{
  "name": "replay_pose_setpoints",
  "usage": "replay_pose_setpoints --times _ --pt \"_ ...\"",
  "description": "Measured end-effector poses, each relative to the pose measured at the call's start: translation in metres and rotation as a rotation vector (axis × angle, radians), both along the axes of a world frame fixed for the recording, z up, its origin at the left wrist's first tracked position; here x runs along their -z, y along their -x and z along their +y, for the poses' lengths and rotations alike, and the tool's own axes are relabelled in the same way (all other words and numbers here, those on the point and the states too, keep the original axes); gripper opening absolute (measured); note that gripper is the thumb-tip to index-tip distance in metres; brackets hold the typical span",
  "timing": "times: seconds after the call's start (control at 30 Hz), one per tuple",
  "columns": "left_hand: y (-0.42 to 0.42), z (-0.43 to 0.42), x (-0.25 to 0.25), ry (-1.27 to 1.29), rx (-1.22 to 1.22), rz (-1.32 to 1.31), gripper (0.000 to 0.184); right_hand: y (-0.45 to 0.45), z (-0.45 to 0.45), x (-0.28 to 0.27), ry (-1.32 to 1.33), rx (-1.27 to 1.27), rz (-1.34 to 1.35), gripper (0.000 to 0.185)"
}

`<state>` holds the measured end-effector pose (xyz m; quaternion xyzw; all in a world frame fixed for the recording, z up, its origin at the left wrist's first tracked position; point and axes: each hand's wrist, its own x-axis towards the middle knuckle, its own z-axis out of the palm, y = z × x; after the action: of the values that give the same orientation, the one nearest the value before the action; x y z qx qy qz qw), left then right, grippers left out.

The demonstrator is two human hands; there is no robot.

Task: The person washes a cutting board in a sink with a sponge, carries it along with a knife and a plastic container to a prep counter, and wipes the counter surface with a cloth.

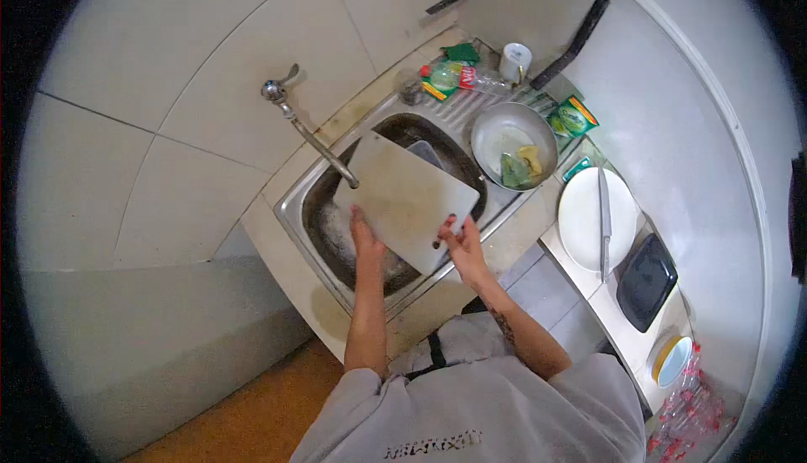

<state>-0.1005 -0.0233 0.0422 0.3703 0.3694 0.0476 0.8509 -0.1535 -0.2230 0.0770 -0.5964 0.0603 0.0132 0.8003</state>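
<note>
A white cutting board [412,198] with yellowish stains is tilted over the metal sink [324,249], beneath the faucet [324,148]. My left hand [367,234] grips its lower left edge, the fingers partly hidden behind it. On the right edge, my right hand [462,247] has its thumb and fingers closed around the board near a corner. The faucet's tip overlaps the board's upper left part; I cannot tell whether water is running. Behind the board, a clear container [424,154] shows in part inside the basin.
On the drainboard are a grey pan [483,139] holding a sponge [530,158], a plastic bottle [481,79], a white mug [514,61] and a green packet [573,117]. Along the right ledge lie a white plate [580,219] with a knife [605,228], a black tray [647,282] and a bowl [672,362].
</note>
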Motion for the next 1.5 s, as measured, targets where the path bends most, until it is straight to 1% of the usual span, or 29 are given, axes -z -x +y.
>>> replay_pose_setpoints --times 0.03,0.1,0.17,0.23,0.3,0.37,0.4,0.47,0.5,0.57,0.6,0.63,0.7,0.73,0.8,0.87,0.93,0.97,1.0,1.03,1.07,1.1,1.17,1.27,1.3,1.37,1.4,1.47,1.5 --pt "-0.003 0.006 0.004 -0.038 -0.010 -0.003 0.052 -0.006 -0.008 -0.006 0.006 0.008 0.000 0.019" --pt "-0.005 0.020 0.008 -0.076 -0.014 -0.001 0.051 -0.015 -0.027 -0.019 -0.024 -0.313 0.170 0.014" --pt "-0.007 0.030 0.002 -0.216 0.012 0.064 0.050 -0.026 -0.055 -0.027 -0.047 -0.333 0.178 0.015" --pt "-0.005 0.033 -0.015 -0.221 0.039 0.050 0.051 -0.044 -0.089 -0.037 0.246 -0.182 0.022 0.018" --pt "-0.003 0.039 -0.017 -0.232 0.049 0.036 0.051 -0.069 -0.122 -0.051 0.725 0.000 -0.201 0.017" --pt "0.004 0.050 -0.008 -0.321 0.040 0.058 0.054 -0.099 -0.146 -0.039 1.016 0.062 -0.156 0.020" --pt "0.008 0.052 -0.005 -0.323 0.029 0.064 0.054 -0.109 -0.150 -0.029 1.013 0.050 -0.158 0.020" --pt "0.018 0.053 -0.004 -0.239 0.013 0.024 0.058 -0.124 -0.154 -0.002 1.480 0.115 -0.421 0.029" --pt "0.021 0.053 -0.009 -0.248 -0.005 0.025 0.058 -0.132 -0.159 0.018 1.468 0.103 -0.433 0.029" --pt "0.034 0.047 -0.025 -0.231 0.017 0.114 0.062 -0.139 -0.162 0.053 1.648 -0.116 -0.215 0.030" --pt "0.038 0.047 -0.023 -0.240 -0.003 0.113 0.062 -0.136 -0.152 0.025 1.639 -0.148 -0.139 0.027" --pt "0.045 0.048 -0.020 -0.213 -0.012 0.074 0.062 -0.136 -0.150 0.032 1.629 -0.161 -0.159 0.027" --pt "0.053 0.049 -0.019 -0.197 -0.048 0.031 0.061 -0.142 -0.156 0.045 1.571 -0.044 0.006 0.033" --pt "0.055 0.049 -0.022 -0.198 -0.066 0.059 0.059 -0.144 -0.158 0.045 1.560 -0.058 -0.015 0.033" --pt "0.066 0.051 -0.028 -0.200 -0.099 0.101 0.057 -0.139 -0.165 0.042 1.526 0.031 -0.133 0.027" --pt "0.073 0.050 -0.030 -0.213 -0.108 0.042 0.052 -0.138 -0.166 0.019 1.529 0.052 -0.144 0.025" --pt "0.077 0.046 -0.042 -0.216 -0.146 0.036 0.050 -0.136 -0.161 -0.022 1.527 0.082 -0.157 0.024" --pt "0.079 0.045 -0.051 -0.218 -0.166 0.031 0.049 -0.129 -0.153 -0.050 1.401 0.101 -0.141 0.029" --pt "0.080 0.044 -0.059 -0.219 -0.180 0.036 0.049 -0.123 -0.143 -0.065 1.277 0.119 -0.122 0.035" --pt "0.080 0.043 -0.068 -0.287 -0.184 0.119 0.048 -0.117 -0.135 -0.065 1.278 0.104 -0.125 0.035" --pt "0.083 0.044 -0.074 -0.358 -0.185 0.206 0.048 -0.111 -0.127 -0.066 1.137 0.064 -0.182 0.036" --pt "0.086 0.045 -0.075 -0.360 -0.194 0.212 0.048 -0.105 -0.115 -0.068 0.994 0.030 -0.238 0.037" --pt "0.091 0.046 -0.077 -0.364 -0.239 0.120 0.045 -0.082 -0.067 -0.089 0.943 -0.140 -0.295 0.028" --pt "0.094 0.041 -0.103 -0.418 -0.267 0.169 0.043 -0.048 0.010 -0.071 0.805 -0.380 -0.382 0.026" --pt "0.097 0.042 -0.097 -0.414 -0.279 0.176 0.043 -0.039 0.033 -0.070 0.784 -0.454 -0.399 0.026" --pt "0.103 0.048 -0.085 -0.433 -0.333 0.081 0.043 -0.027 0.069 -0.060 0.811 -0.496 -0.530 0.026" --pt "0.106 0.050 -0.083 -0.431 -0.344 0.089 0.043 -0.024 0.076 -0.056 0.809 -0.511 -0.530 0.026" --pt "0.113 0.054 -0.080 -0.554 -0.267 0.114 0.048 -0.023 0.086 -0.049 1.048 -0.689 -0.582 0.027" --pt "0.116 0.057 -0.074 -0.546 -0.274 0.112 0.048 -0.025 0.089 -0.044 1.056 -0.695 -0.587 0.027"
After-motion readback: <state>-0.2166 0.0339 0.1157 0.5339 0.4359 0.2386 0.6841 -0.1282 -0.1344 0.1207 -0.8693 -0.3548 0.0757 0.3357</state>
